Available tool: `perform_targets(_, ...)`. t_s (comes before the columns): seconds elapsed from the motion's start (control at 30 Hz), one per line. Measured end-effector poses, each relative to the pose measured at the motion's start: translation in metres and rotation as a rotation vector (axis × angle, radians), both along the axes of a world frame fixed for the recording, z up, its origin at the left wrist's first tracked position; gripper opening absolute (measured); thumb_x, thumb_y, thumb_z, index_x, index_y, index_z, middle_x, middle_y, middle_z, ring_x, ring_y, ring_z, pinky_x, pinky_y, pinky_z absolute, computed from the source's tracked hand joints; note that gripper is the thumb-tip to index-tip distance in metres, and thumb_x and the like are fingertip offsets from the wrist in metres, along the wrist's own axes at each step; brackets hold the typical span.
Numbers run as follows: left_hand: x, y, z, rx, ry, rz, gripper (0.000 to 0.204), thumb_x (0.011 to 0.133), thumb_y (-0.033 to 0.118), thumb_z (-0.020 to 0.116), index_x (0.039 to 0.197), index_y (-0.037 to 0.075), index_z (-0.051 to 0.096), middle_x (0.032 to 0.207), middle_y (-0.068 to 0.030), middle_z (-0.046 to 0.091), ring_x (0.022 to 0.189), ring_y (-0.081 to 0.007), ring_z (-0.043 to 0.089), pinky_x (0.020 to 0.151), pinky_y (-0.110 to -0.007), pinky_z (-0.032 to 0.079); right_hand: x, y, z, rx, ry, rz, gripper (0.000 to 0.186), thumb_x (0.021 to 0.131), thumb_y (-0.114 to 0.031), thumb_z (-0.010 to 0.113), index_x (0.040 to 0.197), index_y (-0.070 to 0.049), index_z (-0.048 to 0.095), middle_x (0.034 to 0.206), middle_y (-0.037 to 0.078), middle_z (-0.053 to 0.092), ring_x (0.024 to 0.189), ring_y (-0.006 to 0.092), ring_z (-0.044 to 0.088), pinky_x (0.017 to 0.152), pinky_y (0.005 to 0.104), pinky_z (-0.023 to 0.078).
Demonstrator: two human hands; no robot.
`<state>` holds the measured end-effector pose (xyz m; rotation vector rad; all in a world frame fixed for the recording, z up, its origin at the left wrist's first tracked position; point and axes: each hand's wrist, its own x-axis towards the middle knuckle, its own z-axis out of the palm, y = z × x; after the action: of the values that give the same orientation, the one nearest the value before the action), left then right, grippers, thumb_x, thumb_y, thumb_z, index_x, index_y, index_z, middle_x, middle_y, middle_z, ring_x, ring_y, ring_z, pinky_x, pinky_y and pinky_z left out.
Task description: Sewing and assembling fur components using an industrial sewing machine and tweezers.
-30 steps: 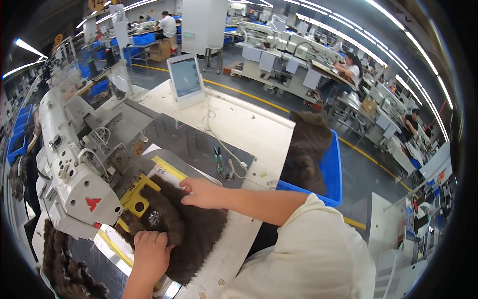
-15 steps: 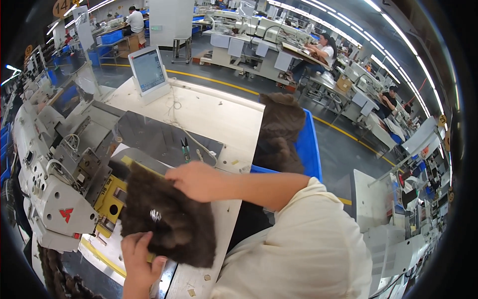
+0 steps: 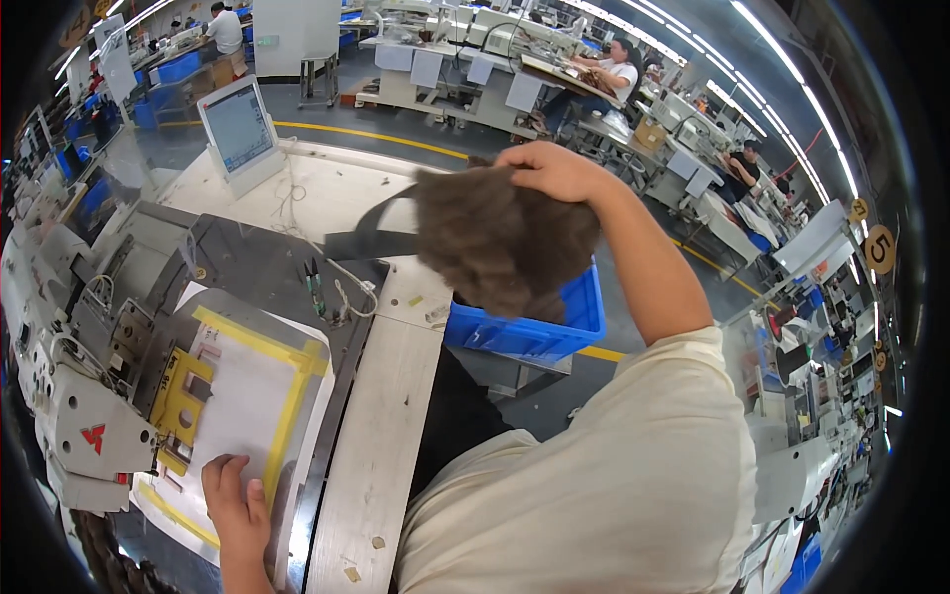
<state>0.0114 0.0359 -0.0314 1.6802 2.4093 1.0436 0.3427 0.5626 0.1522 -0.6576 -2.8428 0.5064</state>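
Up over the blue bin point(image 3: 524, 335), my right hand point(image 3: 556, 170) pinches the top edge of a brown furry fabric piece point(image 3: 495, 238), which hangs below it and hides most of the bin's inside. From the piece's left side a dark grey strap point(image 3: 371, 245) reaches across the table; whether it is joined to the fur is unclear. My left hand point(image 3: 236, 500) is open, its fingers stretched out over the lower part of a white sheet point(image 3: 242, 386) edged with yellow tape. Beside that sheet is a yellow clamp plate point(image 3: 183, 401) under the sewing machine's head point(image 3: 94, 426).
Green-handled snips point(image 3: 314, 287) and a loose cord point(image 3: 354, 287) lie on the dark plate right of the machine. A tablet screen point(image 3: 237, 134) stands at the table's far left. Co-workers point(image 3: 618, 74) sit at machines across the aisle.
My right hand has lifted the furry fabric piece off the machine bed and carried it right, over the blue bin. The taped white sheet is uncovered. My left hand no longer touches the fur.
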Motion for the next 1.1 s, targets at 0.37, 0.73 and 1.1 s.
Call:
perform_targets(0.37,-0.002,0.001,-0.009,-0.058,-0.009,0.062,0.038,0.103,0.032,0.056,0.114,-0.003,0.064,0.118,-0.0215,0.061,0.111,-0.0405,0.056,0.099,-0.048,0.045,0.052,0.044,-0.211,-0.111,-0.164,-0.49,0.071,0.091,-0.051,0.073,0.14,-0.001,0.06,0.125,0.024,0.07,0.117,0.0405,0.066,0.101,0.0465,0.052)
perform_targets(0.73,-0.007,-0.004,-0.014,-0.07,0.082,0.163,0.03,0.09,0.023,0.072,0.113,0.004,0.069,0.115,-0.0201,0.061,0.11,-0.0413,0.057,0.098,-0.05,0.046,0.006,0.004,-0.276,0.467,-0.359,-0.55,0.02,0.089,-0.018,0.059,0.095,-0.005,0.073,0.099,0.019,0.073,0.096,0.0364,0.072,0.085,0.0491,0.058)
perform_targets(1.1,0.015,0.013,-0.017,-0.026,0.195,0.199,0.032,0.093,0.035,0.07,0.105,0.006,0.063,0.105,-0.0121,0.059,0.105,-0.0309,0.058,0.09,-0.044,0.046,-0.061,-0.002,-0.242,0.244,0.534,-0.243,0.04,0.102,-0.008,0.057,0.139,0.005,0.053,0.145,0.022,0.054,0.133,0.0364,0.052,0.116,0.0443,0.038)
